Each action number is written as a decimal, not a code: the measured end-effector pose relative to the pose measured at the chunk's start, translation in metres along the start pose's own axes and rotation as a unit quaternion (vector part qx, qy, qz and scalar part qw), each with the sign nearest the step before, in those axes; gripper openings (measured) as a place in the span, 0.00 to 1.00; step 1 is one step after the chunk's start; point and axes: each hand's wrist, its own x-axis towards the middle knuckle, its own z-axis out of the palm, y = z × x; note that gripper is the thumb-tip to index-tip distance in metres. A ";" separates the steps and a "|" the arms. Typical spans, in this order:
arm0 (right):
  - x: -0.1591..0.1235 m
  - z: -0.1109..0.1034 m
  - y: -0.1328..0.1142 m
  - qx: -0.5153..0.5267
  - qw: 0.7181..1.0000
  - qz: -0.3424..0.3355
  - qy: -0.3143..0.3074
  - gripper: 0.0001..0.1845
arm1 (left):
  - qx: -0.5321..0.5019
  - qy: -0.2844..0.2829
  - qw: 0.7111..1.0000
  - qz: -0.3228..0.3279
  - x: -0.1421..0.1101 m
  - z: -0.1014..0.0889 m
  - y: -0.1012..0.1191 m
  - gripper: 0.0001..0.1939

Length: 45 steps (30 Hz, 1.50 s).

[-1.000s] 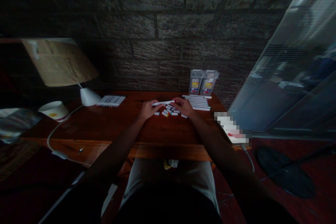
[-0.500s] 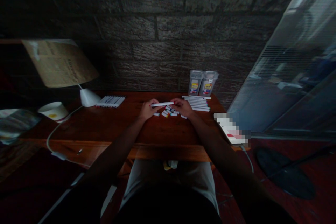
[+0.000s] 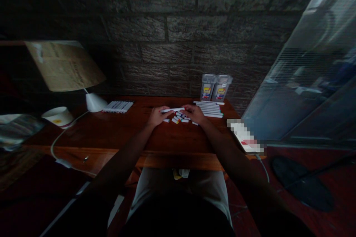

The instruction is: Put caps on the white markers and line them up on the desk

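Both my hands hold one white marker (image 3: 172, 110) level above the wooden desk (image 3: 116, 129). My left hand (image 3: 156, 116) pinches its left end, my right hand (image 3: 195, 113) grips its right end. Under the marker lie several loose coloured caps (image 3: 178, 119) on the desk. A row of white markers (image 3: 210, 109) lies just right of my right hand. A second row of markers (image 3: 118, 106) lies at the back left.
Two clear marker boxes (image 3: 215, 87) stand against the brick wall. A lamp with a paper shade (image 3: 65, 66), its cord (image 3: 59, 139) and a white cup (image 3: 57, 116) are at the left. A blurred-out item (image 3: 244, 136) sits at the desk's right edge. A fan base (image 3: 302, 183) rests on the floor.
The marker has barely shifted between my hands; the hands stay in place over the caps.
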 end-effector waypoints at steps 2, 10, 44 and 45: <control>0.000 0.000 0.001 0.003 1.000 -0.002 0.001 0.21 | 0.006 0.002 1.000 0.001 0.000 0.000 -0.002 0.18; -0.001 0.000 -0.002 -0.022 1.000 -0.001 0.015 0.22 | -0.021 0.013 0.999 -0.030 0.000 0.001 -0.002 0.23; -0.005 -0.002 -0.016 -0.061 0.997 -0.045 -0.033 0.25 | 0.052 0.005 0.992 0.116 -0.002 0.000 0.003 0.14; -0.006 -0.002 -0.017 -0.063 0.996 -0.052 -0.034 0.25 | 0.053 0.007 0.991 0.119 -0.002 0.000 0.004 0.14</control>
